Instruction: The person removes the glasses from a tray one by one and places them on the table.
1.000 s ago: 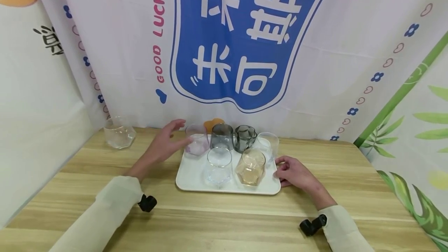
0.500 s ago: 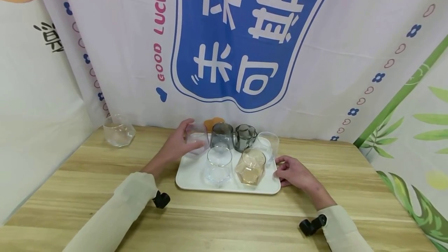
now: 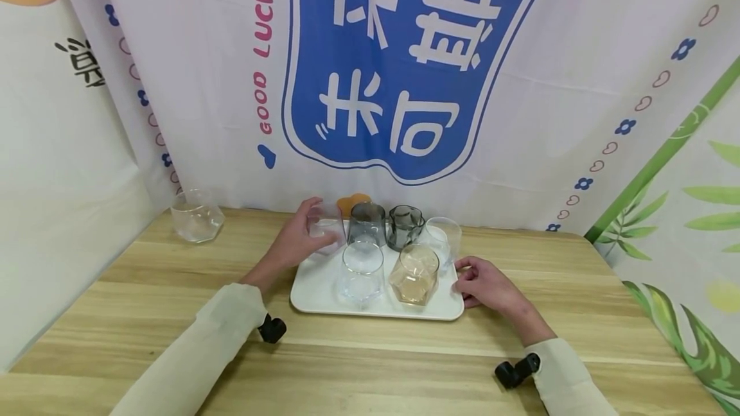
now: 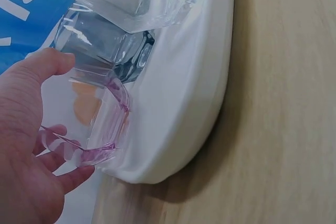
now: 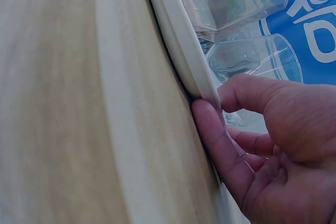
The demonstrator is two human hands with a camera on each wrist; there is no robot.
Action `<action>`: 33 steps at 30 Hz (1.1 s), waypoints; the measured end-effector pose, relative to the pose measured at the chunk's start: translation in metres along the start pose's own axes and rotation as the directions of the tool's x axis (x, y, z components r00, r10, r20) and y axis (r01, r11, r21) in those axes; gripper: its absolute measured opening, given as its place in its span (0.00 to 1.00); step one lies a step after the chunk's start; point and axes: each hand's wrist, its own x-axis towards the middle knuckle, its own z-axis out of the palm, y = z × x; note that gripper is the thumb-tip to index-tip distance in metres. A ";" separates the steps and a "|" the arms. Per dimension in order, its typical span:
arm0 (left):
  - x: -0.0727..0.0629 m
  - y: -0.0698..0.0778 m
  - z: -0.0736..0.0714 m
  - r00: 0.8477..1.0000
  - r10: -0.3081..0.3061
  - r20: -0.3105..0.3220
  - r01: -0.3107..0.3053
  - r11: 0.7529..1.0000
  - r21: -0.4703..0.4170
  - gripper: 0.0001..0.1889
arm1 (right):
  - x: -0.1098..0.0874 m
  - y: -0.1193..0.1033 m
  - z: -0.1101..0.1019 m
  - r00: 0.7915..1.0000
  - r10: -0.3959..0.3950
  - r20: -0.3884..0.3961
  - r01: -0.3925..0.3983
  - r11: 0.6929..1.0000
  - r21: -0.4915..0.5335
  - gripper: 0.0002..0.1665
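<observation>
My left hand (image 3: 289,242) holds a faintly pink-purple clear glass (image 3: 329,225) at the back left of a white tray (image 3: 312,284). In the left wrist view, the thumb lies along one side of this glass (image 4: 113,114) and the fingers curve round the other. It stands upright close beside a smoky grey glass (image 3: 367,226). At the tray's right edge, my right hand (image 3: 488,284) pinches the rim. The right wrist view shows thumb and fingers gripping that rim (image 5: 197,69), near a clear glass (image 5: 236,59).
The tray also carries a dark grey wavy glass (image 3: 405,228), a clear glass (image 3: 448,239) at back right, and in front a clear glass (image 3: 362,275) and an amber glass (image 3: 415,278). Another clear glass (image 3: 198,220) stands far left on the wooden table (image 3: 370,371). A printed curtain (image 3: 520,165) hangs behind.
My left hand has moved right onto the pink-purple glass and now has thumb and fingers round it. The right hand stays on the tray's rim.
</observation>
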 end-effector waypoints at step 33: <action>-0.002 0.001 -0.046 0.996 0.028 -0.080 -0.027 1.000 0.015 0.46 | 0.001 0.000 0.000 1.000 0.004 0.004 -0.004 1.000 -0.003 0.27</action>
